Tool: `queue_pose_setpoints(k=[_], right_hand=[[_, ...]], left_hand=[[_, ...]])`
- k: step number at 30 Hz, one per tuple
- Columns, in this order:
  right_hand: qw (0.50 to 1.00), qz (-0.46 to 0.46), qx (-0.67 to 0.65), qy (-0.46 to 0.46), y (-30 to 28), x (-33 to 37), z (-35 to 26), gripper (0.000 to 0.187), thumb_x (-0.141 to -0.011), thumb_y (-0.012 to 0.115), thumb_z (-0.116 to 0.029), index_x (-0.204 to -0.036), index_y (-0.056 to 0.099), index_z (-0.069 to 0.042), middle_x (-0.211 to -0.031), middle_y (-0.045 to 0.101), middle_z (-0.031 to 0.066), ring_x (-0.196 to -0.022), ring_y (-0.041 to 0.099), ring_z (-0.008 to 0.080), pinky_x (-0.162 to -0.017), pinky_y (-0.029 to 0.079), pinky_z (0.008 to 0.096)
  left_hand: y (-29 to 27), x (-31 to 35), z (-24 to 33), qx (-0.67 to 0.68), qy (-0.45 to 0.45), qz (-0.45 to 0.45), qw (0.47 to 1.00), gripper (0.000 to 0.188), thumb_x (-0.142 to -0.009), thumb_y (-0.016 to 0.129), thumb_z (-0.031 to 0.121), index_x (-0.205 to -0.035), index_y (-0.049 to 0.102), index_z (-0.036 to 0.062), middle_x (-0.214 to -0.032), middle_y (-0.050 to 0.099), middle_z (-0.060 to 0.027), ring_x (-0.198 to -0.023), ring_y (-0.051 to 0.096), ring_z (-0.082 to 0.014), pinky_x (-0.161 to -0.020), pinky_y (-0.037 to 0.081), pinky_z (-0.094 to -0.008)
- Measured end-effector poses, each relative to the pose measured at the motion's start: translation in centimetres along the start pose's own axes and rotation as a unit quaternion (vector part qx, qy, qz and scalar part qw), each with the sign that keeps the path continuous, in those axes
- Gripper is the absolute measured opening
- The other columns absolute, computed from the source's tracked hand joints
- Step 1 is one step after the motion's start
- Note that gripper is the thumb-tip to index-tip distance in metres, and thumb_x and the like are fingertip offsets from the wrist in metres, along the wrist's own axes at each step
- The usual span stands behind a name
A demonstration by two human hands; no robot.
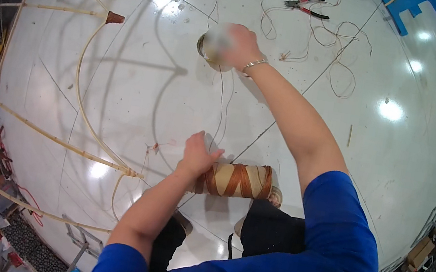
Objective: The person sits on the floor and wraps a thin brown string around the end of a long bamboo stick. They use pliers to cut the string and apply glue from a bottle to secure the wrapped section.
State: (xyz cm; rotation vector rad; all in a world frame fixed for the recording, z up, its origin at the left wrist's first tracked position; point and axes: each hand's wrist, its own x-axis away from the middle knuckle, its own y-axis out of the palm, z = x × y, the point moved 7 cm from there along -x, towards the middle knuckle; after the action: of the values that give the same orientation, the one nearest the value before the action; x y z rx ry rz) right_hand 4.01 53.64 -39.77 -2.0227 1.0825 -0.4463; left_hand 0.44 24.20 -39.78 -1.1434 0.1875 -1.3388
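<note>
Right hand [240, 47] is at the round, blurred object [212, 48] far forward on the floor [317, 129]; can't tell its grip. Left hand [200, 156] looks open, thumb spread, by the left end of the brown-wrapped cylinder [239, 180]; contact unclear. Thin strands [229, 100] run between hands. Pliers [298, 3] lie beyond, cane frame [56, 136] left.

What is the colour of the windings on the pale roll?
The windings are reddish brown, best seen in the head view.
</note>
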Motion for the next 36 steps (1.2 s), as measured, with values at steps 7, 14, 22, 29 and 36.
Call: queue_pose_setpoints(k=[7,14,22,29,36], right_hand=[[0.992,-0.099,-0.040,0.069,1.5,-2.1,-1.4,0.053,-0.065,0.072,-0.031,-0.108,0.054,-0.005,-0.109,0.056,0.0159,-0.103,0.052,0.0307,-0.089,0.043,0.0393],[0.985,-0.142,0.014,0.098,-1.9,2.1,2.3,0.057,-0.065,0.071,-0.030,-0.109,0.050,-0.001,-0.106,0.057,0.0176,-0.098,0.055,0.0323,-0.085,0.046,0.0381],[0.986,-0.149,-0.069,0.031,-9.1,5.0,9.7,0.059,-0.070,0.070,-0.034,-0.114,0.047,-0.002,-0.120,0.050,0.0194,-0.114,0.046,0.0339,-0.095,0.039,0.0393],[0.964,-0.032,0.257,0.062,-13.1,-6.7,18.2,0.047,-0.080,0.051,-0.009,-0.125,0.041,-0.002,-0.132,0.041,0.0169,-0.122,0.040,0.0328,-0.102,0.035,0.0368],[0.916,-0.098,0.329,0.207,-10.2,-6.1,19.5,0.033,-0.087,0.046,-0.016,-0.118,0.051,-0.007,-0.119,0.050,0.0131,-0.110,0.050,0.0291,-0.079,0.050,0.0406]], left_hand=[[3.4,-0.7,-2.6,0.305,-0.138,-0.052,0.941,0.027,-0.092,0.048,0.025,-0.102,0.051,0.0007,-0.075,0.057,-0.0054,-0.076,0.056,-0.0205,-0.073,0.047,-0.0317],[0.0,3.0,-6.2,0.645,-0.229,0.162,0.711,0.024,-0.096,0.044,0.029,-0.091,0.051,0.0064,-0.067,0.047,0.0006,-0.066,0.046,-0.0110,-0.067,0.040,-0.0248],[-1.8,0.7,0.1,0.709,-0.164,0.077,0.682,0.029,-0.097,0.042,0.033,-0.091,0.051,0.0054,-0.061,0.034,0.0031,-0.058,0.034,-0.0092,-0.059,0.033,-0.0239],[-6.2,-1.3,3.9,0.752,-0.123,0.081,0.643,0.029,-0.097,0.039,0.034,-0.092,0.051,0.0084,-0.059,0.030,0.0051,-0.054,0.028,-0.0079,-0.053,0.028,-0.0228],[-11.1,-1.3,6.4,0.763,-0.065,0.071,0.639,0.028,-0.097,0.039,0.034,-0.092,0.052,0.0097,-0.058,0.028,0.0059,-0.053,0.027,-0.0070,-0.052,0.027,-0.0221]])
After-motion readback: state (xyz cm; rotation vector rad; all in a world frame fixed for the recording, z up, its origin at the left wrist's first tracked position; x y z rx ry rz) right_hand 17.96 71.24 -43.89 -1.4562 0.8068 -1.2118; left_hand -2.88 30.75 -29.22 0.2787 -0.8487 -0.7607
